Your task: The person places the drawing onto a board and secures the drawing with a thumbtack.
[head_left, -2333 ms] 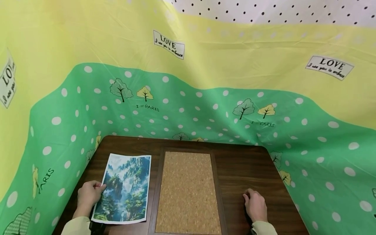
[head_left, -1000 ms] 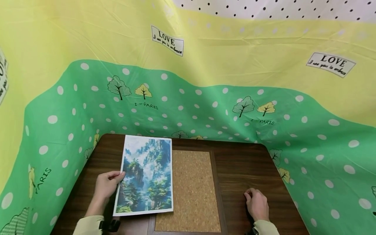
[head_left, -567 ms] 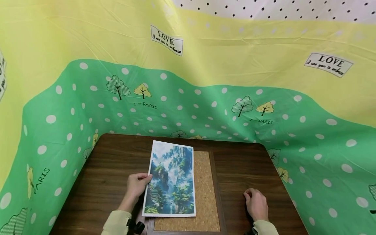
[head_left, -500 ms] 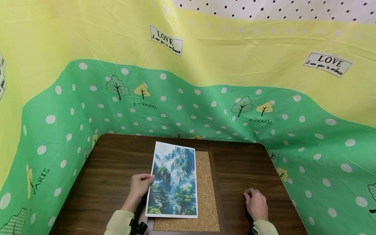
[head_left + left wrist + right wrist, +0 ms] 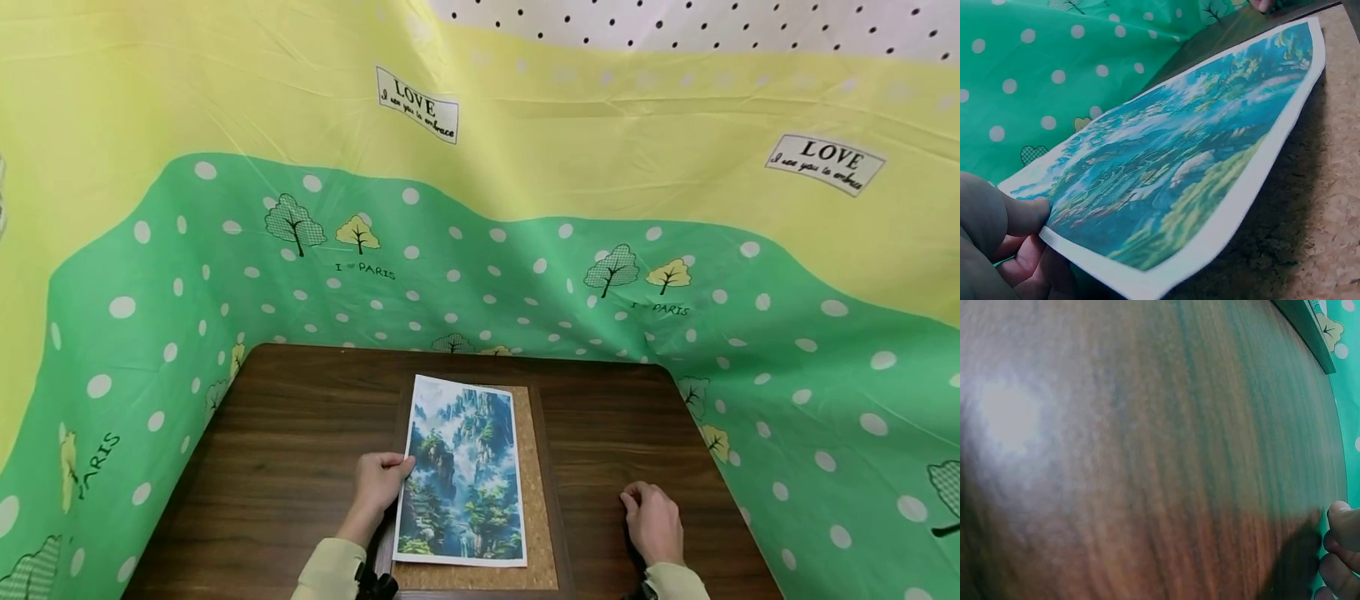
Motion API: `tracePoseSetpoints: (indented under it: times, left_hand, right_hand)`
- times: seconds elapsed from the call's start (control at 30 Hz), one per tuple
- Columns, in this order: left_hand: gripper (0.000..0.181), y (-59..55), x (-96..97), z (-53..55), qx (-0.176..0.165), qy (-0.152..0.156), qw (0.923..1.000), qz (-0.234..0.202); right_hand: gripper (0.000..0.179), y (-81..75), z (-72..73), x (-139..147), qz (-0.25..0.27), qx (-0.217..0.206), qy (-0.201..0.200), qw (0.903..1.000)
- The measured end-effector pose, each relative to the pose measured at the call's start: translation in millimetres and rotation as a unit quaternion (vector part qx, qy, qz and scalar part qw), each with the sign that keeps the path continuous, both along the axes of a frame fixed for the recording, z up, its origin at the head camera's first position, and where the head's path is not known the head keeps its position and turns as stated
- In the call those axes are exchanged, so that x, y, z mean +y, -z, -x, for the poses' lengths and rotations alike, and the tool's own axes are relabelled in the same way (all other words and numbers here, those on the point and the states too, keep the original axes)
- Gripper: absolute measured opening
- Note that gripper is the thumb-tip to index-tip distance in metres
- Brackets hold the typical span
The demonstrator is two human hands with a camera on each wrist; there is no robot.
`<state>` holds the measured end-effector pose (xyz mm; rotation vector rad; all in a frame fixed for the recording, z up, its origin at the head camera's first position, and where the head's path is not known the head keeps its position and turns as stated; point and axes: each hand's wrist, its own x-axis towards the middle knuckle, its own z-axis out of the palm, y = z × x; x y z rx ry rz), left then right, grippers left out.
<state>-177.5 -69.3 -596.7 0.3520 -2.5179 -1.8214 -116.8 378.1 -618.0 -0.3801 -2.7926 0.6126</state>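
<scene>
My left hand [image 5: 378, 483] pinches the left edge of a printed landscape picture [image 5: 462, 475], a white-bordered sheet of misty blue-green mountains, between thumb and fingers. The sheet lies over most of a cork board [image 5: 542, 492], whose right and bottom strips show. In the left wrist view the picture [image 5: 1179, 144] bends slightly, and its near edge stands above the cork [image 5: 1329, 187] with a shadow below. My right hand [image 5: 654, 521] rests on the table to the right of the board, fingers loosely curled, holding nothing; in the right wrist view its fingertips [image 5: 1341, 544] show at the edge.
The board has a dark frame [image 5: 558, 500] and lies on a dark brown wood table [image 5: 300, 417] with rounded far corners. A green and yellow patterned curtain [image 5: 450, 250] hangs around the back and sides.
My left hand has carried the picture from the table left of the cork board rightward over the board, lifting then lowering it. The right hand has stayed in place.
</scene>
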Motion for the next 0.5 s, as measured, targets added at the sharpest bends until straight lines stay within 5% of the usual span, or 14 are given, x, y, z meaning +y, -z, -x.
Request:
tracePoseSetpoints:
  times: [0.5]
  left_hand:
    - [0.018, 5.2, 7.5, 4.3, -0.004, 0.012, 0.9937, 0.112]
  right_hand:
    - [0.005, 0.0, 1.9, -1.3, 0.002, -0.009, 0.013, 0.9999]
